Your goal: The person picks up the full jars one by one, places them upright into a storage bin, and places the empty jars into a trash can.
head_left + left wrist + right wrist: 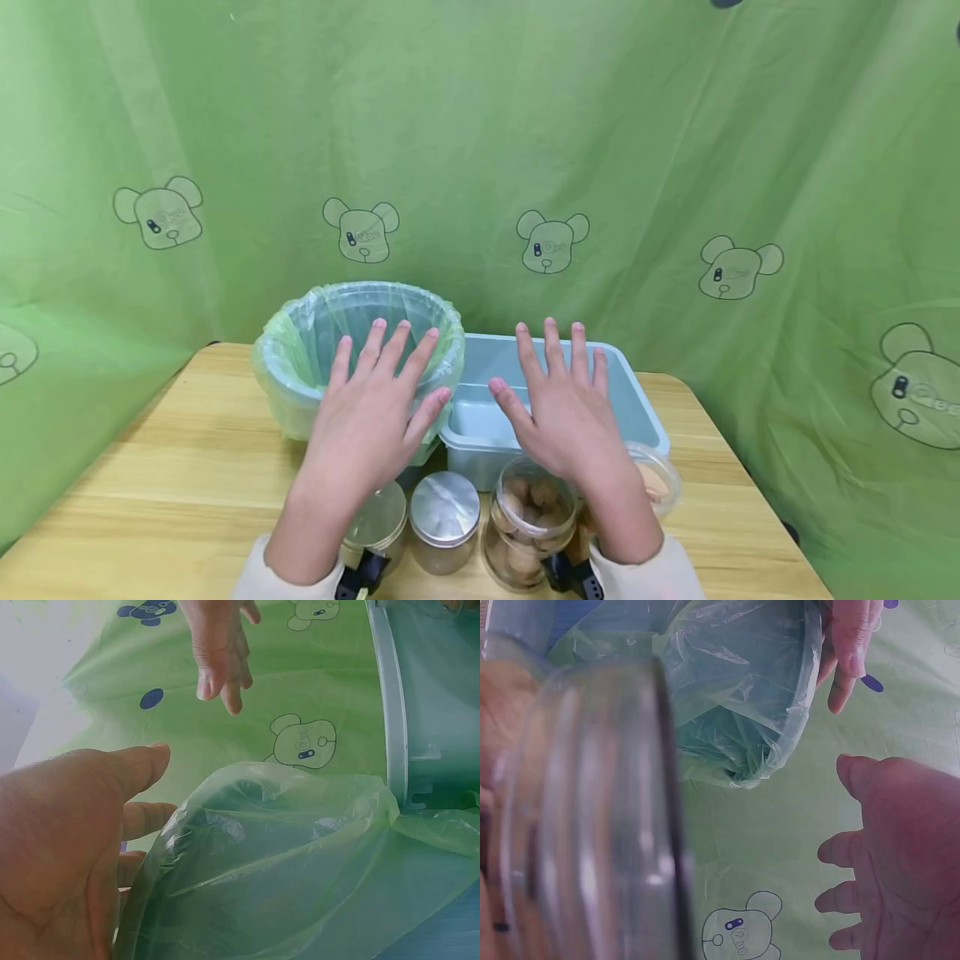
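Observation:
Both hands are held up over the containers, fingers spread and holding nothing. My left hand (pixel 367 425) overlaps the bin (pixel 285 404) lined with a thin green plastic bag (pixel 318 325). My right hand (pixel 566 417) overlaps the pale blue rectangular tub (pixel 630 392). Below the hands in the head view stand a clear jar with a frosted lid (pixel 378 517), a jar with a silvery lid (pixel 446 508) and an open clear jar of brown, rounded things resembling walnuts (pixel 525 533). Another clear container with orange-beige contents (pixel 656 479) is partly hidden behind my right wrist.
The wooden table (pixel 150 467) has rounded far corners. A green curtain (pixel 465 150) with printed bear heads hangs close behind and on both sides. The bin and tub stand side by side at the back, with the jars in a row in front.

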Demonstrator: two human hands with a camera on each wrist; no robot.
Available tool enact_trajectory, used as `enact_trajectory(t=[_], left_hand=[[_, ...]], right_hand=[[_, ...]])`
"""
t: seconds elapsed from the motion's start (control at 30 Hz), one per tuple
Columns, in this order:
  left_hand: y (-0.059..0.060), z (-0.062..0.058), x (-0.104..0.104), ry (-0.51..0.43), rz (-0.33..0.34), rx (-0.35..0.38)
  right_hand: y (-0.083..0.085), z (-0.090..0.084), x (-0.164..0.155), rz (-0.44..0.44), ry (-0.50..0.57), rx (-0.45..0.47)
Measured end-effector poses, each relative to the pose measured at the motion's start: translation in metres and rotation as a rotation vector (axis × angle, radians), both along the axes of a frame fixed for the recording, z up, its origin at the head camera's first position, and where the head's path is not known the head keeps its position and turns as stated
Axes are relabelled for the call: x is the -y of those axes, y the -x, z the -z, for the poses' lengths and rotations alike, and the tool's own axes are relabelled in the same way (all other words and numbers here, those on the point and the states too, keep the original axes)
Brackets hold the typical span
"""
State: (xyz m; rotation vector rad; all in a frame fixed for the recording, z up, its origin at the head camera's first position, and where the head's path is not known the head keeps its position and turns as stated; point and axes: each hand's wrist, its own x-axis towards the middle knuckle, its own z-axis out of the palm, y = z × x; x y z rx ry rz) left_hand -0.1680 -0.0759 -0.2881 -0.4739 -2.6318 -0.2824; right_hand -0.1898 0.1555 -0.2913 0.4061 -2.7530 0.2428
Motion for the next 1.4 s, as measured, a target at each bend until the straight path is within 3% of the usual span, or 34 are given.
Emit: enact_trajectory(t=[0.4,0.9,1.4], left_hand=[[0.003,-0.001,-0.009,0.035,0.024,-0.016],[0.005,0.004,-0.047,0.136,0.184,-0.041],[0.003,0.025,-0.084,0.321,0.332,-0.001]], right_hand=[[-0.002,-0.007,-0.014,0.030,-0.002,0.015],[-0.008,-0.015,-0.056,0.079,0.024,0.046],[-0.007,-0.019,-0.111,0.130,0.035,0.129]])
